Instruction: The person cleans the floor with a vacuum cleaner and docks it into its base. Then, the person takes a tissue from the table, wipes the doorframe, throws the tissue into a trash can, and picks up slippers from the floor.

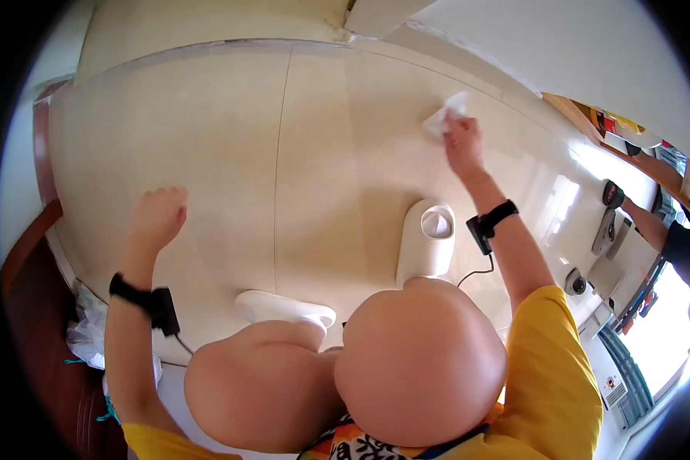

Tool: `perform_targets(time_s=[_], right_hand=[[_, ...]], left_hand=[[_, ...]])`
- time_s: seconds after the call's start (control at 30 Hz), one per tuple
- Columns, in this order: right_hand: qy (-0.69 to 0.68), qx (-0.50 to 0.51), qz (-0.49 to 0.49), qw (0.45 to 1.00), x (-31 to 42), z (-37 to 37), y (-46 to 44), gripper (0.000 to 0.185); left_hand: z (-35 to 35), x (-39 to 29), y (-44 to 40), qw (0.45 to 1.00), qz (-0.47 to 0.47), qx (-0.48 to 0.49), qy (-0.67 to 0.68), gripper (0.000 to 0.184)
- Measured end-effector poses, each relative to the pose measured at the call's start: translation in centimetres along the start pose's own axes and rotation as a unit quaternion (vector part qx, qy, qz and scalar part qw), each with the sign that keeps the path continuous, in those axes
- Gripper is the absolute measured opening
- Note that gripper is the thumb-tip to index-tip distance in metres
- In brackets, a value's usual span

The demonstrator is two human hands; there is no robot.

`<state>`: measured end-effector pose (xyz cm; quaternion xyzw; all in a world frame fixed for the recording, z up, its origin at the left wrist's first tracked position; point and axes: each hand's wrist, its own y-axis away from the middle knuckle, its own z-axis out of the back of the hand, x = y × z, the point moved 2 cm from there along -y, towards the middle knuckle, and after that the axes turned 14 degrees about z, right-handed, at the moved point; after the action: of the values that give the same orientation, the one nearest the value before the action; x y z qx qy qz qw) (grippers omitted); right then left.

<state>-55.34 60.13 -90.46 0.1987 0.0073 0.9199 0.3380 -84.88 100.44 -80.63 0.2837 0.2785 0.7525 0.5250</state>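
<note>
My right hand (465, 146) pinches a crumpled white tissue (441, 120) at the upper right, low over the beige tiled floor (337, 153). The tissue is slightly blurred, and I cannot tell how firmly it touches the tile. On the left, my left hand (161, 215) is curled into a loose fist above the floor, with nothing visible in it. A black strap with a small box and cable sits on each wrist. Below the right hand is a white slipper (425, 245) on one foot; the other white slipper (276, 307) lies partly behind my knee.
A pale wall panel (560, 46) borders the floor at the upper right. Plastic bags (88, 330) lie beside dark brown furniture (46, 360) at left. At far right stand another person's leg (644, 222), shoes (607, 232) and a bright window (667, 322).
</note>
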Motion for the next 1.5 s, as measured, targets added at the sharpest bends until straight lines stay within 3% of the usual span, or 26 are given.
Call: perform_targets(time_s=[0.03,0.1,0.13,0.17,0.2,0.23,0.27,0.3,0.33,0.37,0.43,0.5,0.57,0.67,0.8,0.9,0.97,1.0,1.03,1.1,1.2,1.3,1.4,1.5], right_hand=[[-0.014,-0.014,-0.067,0.998,-1.2,0.0,-0.5,0.036],[-0.138,-0.089,-0.073,0.984,-2.3,-2.5,-4.0,0.037],[-0.199,-0.125,-0.078,0.969,-2.1,-3.7,-4.8,0.037],[-0.195,-0.109,-0.055,0.973,1.1,-3.9,-5.8,0.038],[-0.191,-0.095,-0.03,0.977,5.2,-4.2,-7.5,0.039],[0.048,0.047,0.107,0.992,8.1,-6.1,-8.3,0.039],[-0.128,0.008,0.046,0.991,11.6,-7.0,-7.3,0.037],[-0.015,0.138,0.171,0.976,15.6,-6.1,-6.5,0.037],[-0.043,0.209,0.22,0.952,17.5,-5.6,-4.9,0.037],[-0.055,0.133,0.293,0.945,17.3,-5.5,-3.1,0.037],[-0.152,0.253,0.074,0.953,15.4,-1.0,-3.6,0.038],[0.045,0.089,0.119,0.988,8.5,-3.2,-1.6,0.042],[0.026,-0.028,0.04,0.998,3.3,-1.5,-0.8,0.045],[0.009,-0.092,-0.077,0.993,4.2,-2.6,-0.4,0.048],[0.017,0.11,0.096,0.989,6.9,-2.3,1.8,0.049],[0.185,0.142,0.029,0.972,3.1,-0.2,-1.0,0.047],[0.107,0.05,-0.038,0.992,2.7,1.0,-2.2,0.046],[0.095,0.059,-0.071,0.991,3.3,0.3,-1.8,0.047],[0.111,0.11,-0.067,0.986,4.4,-0.5,-0.7,0.047],[0.077,0.136,0.046,0.987,5.8,-1.3,3.4,0.049],[0.145,0.203,0.102,0.963,4.9,0.5,3.1,0.052],[0.098,0.081,0.062,0.99,5.8,-0.5,-1.3,0.054],[0.056,0.05,0.023,0.997,6.3,-0.8,0.0,0.052],[0.085,0.121,-0.001,0.989,2.1,0.2,5.2,0.048]], left_hand=[[-1.5,0.1,-0.9,0.996,0.032,0.034,0.073,0.018],[-3.3,0.5,-2.6,0.967,0.097,0.101,0.213,0.019],[-1.9,-0.4,-3.1,0.909,0.143,0.03,0.391,0.02],[0.2,-2.3,-3.5,0.812,0.185,-0.044,0.552,0.02],[1.6,-4.1,-4.1,0.769,0.201,-0.027,0.606,0.021],[2.8,-5.8,-4.5,0.721,0.216,-0.013,0.658,0.021],[2.9,-7.6,-4.5,0.689,0.202,0.033,0.695,0.019],[2.8,-9.4,-4.8,0.654,0.183,0.079,0.729,0.018],[2.6,-11.1,-4.5,0.625,0.193,0.102,0.749,0.017],[2.5,-12.3,-4.0,0.596,0.196,0.127,0.768,0.017],[2.0,-13.3,-3.3,0.597,0.2,0.163,0.76,0.017],[1.5,-14.0,-2.5,0.596,0.2,0.188,0.754,0.017],[1.4,-14.3,-2.3,0.605,0.187,0.196,0.748,0.017],[0.6,-15.2,-1.8,0.617,0.171,0.205,0.74,0.018],[0.6,-15.7,-1.8,0.646,0.166,0.217,0.712,0.018],[0.2,-15.1,-2.1,0.622,0.182,0.22,0.729,0.018],[0.3,-14.9,-2.1,0.601,0.193,0.217,0.744,0.018],[0.0,-15.0,-1.8,0.602,0.196,0.225,0.741,0.018],[0.0,-14.9,-1.9,0.602,0.196,0.226,0.74,0.018],[0.4,-14.4,-2.3,0.603,0.196,0.227,0.739,0.018],[0.5,-14.1,-2.3,0.595,0.2,0.228,0.744,0.017],[0.1,-14.6,-2.2,0.6,0.195,0.229,0.741,0.017],[-0.5,-15.2,-1.7,0.625,0.189,0.239,0.719,0.017],[-0.7,-14.8,-1.6,0.634,0.179,0.243,0.712,0.017]])
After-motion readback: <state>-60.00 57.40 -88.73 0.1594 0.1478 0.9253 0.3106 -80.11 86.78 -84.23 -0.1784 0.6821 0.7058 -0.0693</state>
